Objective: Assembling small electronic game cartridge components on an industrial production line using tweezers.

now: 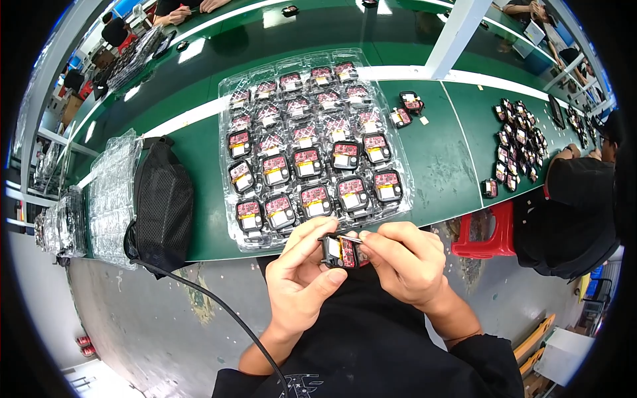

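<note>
At a green bench (431, 166) on a busy floor, a person works on 1 small black-cased unit (341, 252), lifted just off the near edge of a clear tray (224, 89). The left hand (302, 275) closes around the unit's sides, fingers behind and thumb low in front. The right hand (408, 262) pinches a slim, pale tool (350, 239) between thumb and forefinger, its length lying along the unit's upper edge; whether the tip presses or merely rests there cannot be told.

The work on this unit looks to be midway: its face lies open, with red board, white block and yellow strip bare and no cover on. Beyond the hands, the tray holds rows of similar units, their red boards also showing; those in the far rows are too small to judge. The tray looks close to full, though which of its units are finished is unclear.

2 loose units (411, 102) sit to the tray's right, apart from its pockets. Farther right, a heap (521, 142) of the same kind lies near a co-worker (584, 199), suggesting that plenty remains in the wider batch. To the left, a black bag (162, 199) stands beside stacked clear trays (109, 199).
</note>
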### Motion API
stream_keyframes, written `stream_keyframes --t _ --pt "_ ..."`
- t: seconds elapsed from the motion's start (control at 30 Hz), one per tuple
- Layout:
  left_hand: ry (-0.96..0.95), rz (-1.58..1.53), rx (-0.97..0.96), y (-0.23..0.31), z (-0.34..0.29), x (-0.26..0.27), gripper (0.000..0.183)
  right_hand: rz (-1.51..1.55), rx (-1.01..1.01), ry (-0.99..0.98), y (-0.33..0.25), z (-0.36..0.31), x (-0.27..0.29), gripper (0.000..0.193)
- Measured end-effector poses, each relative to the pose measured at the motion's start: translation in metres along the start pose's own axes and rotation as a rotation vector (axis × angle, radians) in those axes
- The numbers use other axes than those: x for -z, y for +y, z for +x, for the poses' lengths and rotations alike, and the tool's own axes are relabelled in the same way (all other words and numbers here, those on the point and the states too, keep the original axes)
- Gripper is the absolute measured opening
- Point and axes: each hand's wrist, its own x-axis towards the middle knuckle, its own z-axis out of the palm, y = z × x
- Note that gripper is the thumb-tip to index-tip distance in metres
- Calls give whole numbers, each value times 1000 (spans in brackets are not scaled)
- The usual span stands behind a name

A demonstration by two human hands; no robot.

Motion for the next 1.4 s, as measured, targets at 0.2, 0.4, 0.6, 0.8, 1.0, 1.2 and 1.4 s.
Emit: stream_keyframes --t 0.2,0.4,0.6,0.8,1.0,1.2,1.4 --pt "3 5 20 5 1 1 59 -18 32 17 0 2 -1 27" --pt "19 26 -17 3 2 -1 58 -33 25 56 -2 -2 -7 25" --pt "54 99 -54 -6 -2 6 57 -14 -19 -31 -3 -1 -7 23" --pt "52 184 -135 17 9 16 56 87 -182 52 19 8 13 17" --pt "266 788 -364 36 65 29 34 36 -473 212 67 8 16 12" --pt "317 1441 -380 42 115 33 24 -45 -657 194 133 9 -5 14" --pt "297 1633 -254 30 124 38 20 -242 -504 -7 131 27 -12 43"
